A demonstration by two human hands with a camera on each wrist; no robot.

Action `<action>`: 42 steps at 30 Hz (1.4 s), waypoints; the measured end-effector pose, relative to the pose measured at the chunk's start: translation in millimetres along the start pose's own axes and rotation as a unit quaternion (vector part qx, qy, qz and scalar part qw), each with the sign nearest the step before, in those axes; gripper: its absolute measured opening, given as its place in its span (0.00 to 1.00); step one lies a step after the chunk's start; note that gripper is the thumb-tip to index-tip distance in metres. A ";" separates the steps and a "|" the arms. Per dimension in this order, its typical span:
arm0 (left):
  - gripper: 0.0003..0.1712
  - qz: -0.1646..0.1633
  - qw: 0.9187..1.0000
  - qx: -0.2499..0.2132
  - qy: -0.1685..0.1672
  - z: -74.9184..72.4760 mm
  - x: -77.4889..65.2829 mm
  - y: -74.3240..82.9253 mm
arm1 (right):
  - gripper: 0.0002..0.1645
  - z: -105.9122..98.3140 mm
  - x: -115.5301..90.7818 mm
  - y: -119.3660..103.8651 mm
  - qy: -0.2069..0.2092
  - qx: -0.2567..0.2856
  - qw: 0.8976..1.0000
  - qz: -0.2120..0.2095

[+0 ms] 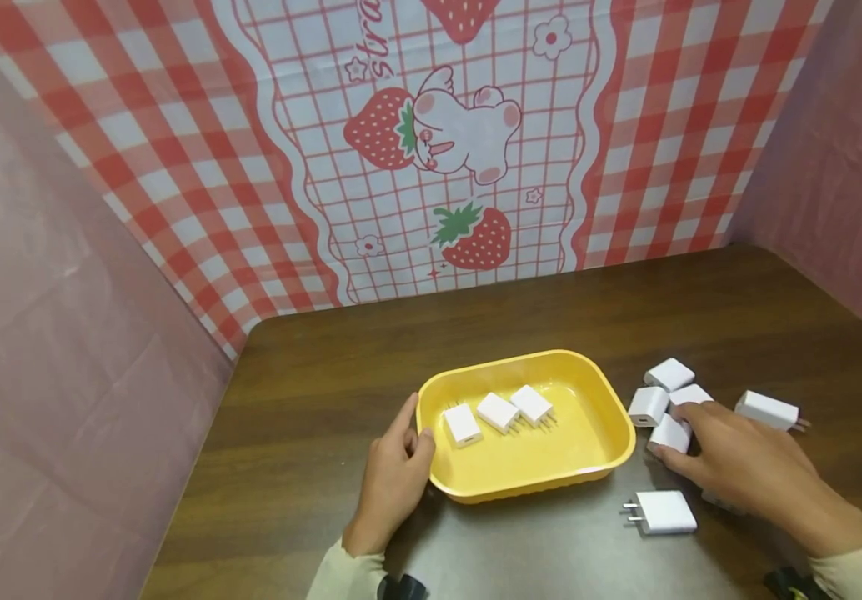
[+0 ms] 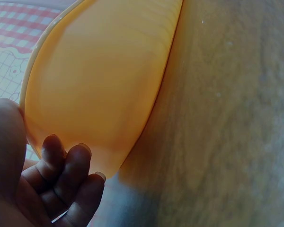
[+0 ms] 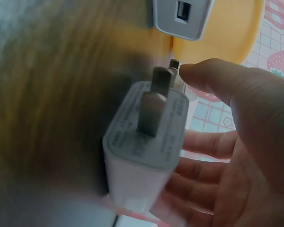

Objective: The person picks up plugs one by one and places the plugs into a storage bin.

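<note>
My left hand (image 1: 393, 477) grips the left end of a yellow plastic tray (image 1: 528, 479), thumb at the rim. In the left wrist view, curled fingers (image 2: 78, 168) lie against the tray's outer wall. Three white USB wall chargers (image 1: 497, 413) lie inside the tray. To its right, my right hand (image 1: 749, 462) pinches a white charger (image 1: 669, 436) between thumb and index finger, at the edge of a small cluster. The right wrist view has another charger (image 3: 142, 156) in front, its metal prongs pointing up and hiding part of the pinched one.
Around the right hand lie more chargers: one (image 1: 669, 374) at the back of the cluster, one (image 1: 769, 410) to the right, and one (image 1: 665, 512) nearer the front. The wooden table (image 1: 311, 400) meets a strawberry-print cloth (image 1: 468, 167) at the back, with pink cloth on both sides.
</note>
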State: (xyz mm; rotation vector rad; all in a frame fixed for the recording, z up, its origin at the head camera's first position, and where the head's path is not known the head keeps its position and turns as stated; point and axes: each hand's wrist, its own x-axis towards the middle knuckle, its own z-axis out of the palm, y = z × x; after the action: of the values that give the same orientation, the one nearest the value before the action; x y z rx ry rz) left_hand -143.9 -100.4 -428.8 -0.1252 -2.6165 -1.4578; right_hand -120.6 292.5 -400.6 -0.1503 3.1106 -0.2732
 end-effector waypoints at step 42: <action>0.33 0.001 1.000 -0.001 0.001 -0.6 -0.7 -0.3 | 0.39 -10.6 0.0 1.6 0.107 0.095 0.990 -0.008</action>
State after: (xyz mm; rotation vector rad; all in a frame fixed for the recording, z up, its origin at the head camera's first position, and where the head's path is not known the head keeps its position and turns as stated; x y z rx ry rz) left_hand -143.1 -101.0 -428.9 -0.1269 -2.6125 -1.4600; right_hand -120.9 295.9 -390.5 -0.1511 3.2700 -0.6245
